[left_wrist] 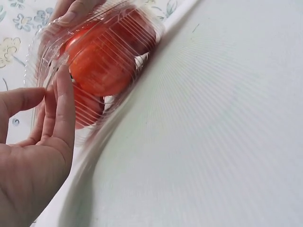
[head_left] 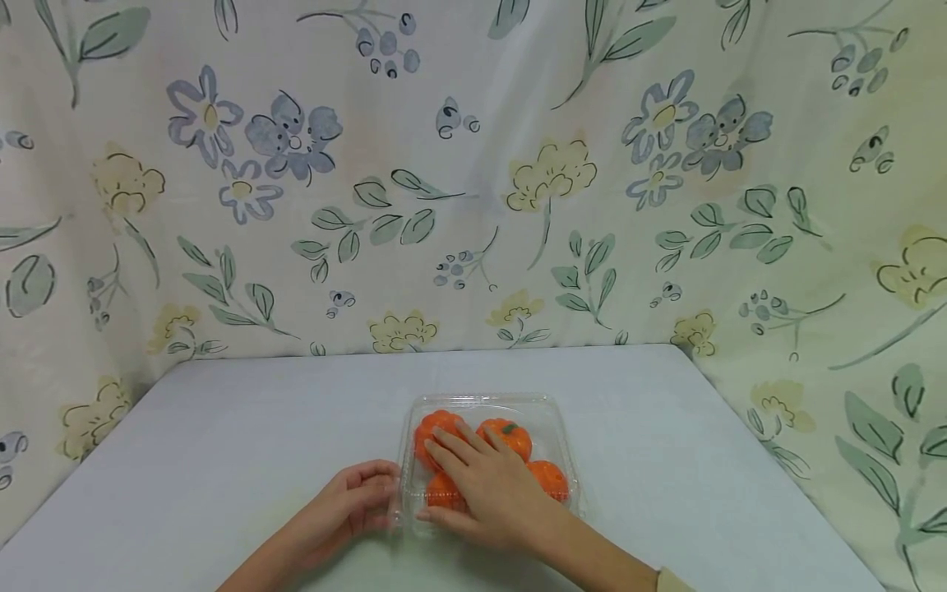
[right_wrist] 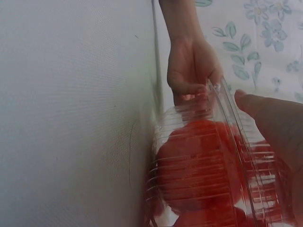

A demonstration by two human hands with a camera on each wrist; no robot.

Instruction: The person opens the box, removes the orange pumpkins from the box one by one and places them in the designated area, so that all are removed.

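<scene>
A clear plastic box (head_left: pixel 481 400) with orange pumpkins (head_left: pixel 506 441) inside sat on the white bench (head_left: pixel 259 444). The left hand (head_left: pixel 336 514) pinched the rim at the box's left side between thumb and fingers. The right hand (head_left: pixel 499 493) lay across the top of the box, its fingers straight and slightly spread over the pumpkins. A flowered cloth (head_left: pixel 473 148) hung behind the bench.

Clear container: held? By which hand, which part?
Left hand pinches the clear container by its left rim; right hand rests spread on top, not gripping.
</scene>
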